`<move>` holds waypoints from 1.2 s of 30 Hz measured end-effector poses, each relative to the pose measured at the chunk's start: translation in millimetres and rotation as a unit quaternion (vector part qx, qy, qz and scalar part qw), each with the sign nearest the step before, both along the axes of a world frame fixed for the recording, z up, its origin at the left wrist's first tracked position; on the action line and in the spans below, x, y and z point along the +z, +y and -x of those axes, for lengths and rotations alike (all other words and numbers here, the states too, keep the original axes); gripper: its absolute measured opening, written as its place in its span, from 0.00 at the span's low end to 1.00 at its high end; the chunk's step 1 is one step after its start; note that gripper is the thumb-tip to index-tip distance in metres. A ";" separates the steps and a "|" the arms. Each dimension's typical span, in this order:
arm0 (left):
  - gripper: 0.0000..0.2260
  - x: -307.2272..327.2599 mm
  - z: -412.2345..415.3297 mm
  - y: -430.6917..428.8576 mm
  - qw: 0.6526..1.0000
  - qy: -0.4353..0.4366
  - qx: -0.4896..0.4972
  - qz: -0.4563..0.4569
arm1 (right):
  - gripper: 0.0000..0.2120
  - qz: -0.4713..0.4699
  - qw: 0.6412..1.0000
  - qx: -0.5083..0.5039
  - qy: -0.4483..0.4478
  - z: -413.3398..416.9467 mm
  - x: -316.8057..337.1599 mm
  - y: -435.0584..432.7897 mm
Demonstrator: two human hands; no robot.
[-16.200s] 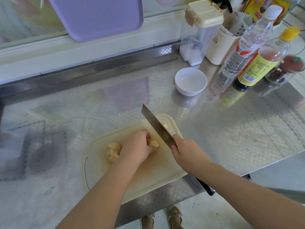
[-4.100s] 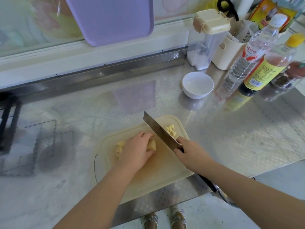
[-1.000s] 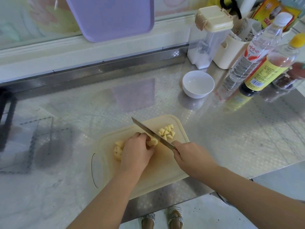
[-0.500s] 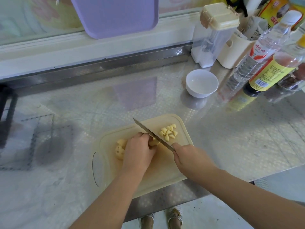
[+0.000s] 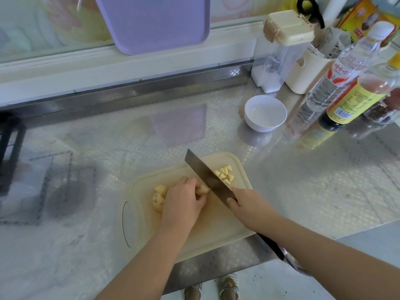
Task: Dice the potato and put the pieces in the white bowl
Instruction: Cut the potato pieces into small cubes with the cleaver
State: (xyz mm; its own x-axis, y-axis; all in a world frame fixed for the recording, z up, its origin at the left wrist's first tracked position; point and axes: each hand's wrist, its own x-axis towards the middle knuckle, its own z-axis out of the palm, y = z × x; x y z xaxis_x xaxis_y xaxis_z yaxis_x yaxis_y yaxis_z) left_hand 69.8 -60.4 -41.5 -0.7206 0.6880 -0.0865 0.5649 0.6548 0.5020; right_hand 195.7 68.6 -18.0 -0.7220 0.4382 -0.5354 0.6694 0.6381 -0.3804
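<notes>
Several dice (image 5: 225, 175) lie at the far right of the board (image 5: 216, 230), more than a few seconds ago. The left hand (image 5: 184, 202) pinches a potato piece (image 5: 202, 189) against the knife (image 5: 205, 178); uncut chunks (image 5: 159, 198) lie to its left. The right hand (image 5: 249, 207) grips the handle. The blade has lifted since the last stroke, likely for another cut. The bowl (image 5: 265, 113), far right on the bench (image 5: 303, 180), holds no potato yet.
</notes>
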 end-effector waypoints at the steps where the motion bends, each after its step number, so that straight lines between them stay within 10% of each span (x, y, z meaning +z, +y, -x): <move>1: 0.11 0.2 -0.6 -0.3 1.000 0.001 -0.001 -0.003 | 0.11 0.005 1.000 -0.013 0.008 -0.6 -0.5 1.9; 36: 0.06 -8.8 1.0 -3.7 0.999 -0.002 -0.017 -0.034 | 0.09 -0.013 0.999 0.038 0.034 -3.4 10.2 -5.6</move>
State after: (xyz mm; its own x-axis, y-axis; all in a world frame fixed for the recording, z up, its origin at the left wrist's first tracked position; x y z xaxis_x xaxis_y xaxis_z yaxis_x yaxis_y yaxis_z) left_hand 68.8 -64.1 -50.2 -0.6965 0.7163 -0.0413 0.5840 0.5994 0.5474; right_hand 199.1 63.0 -7.8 -0.7878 0.3937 -0.4738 0.5922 0.6957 -0.4065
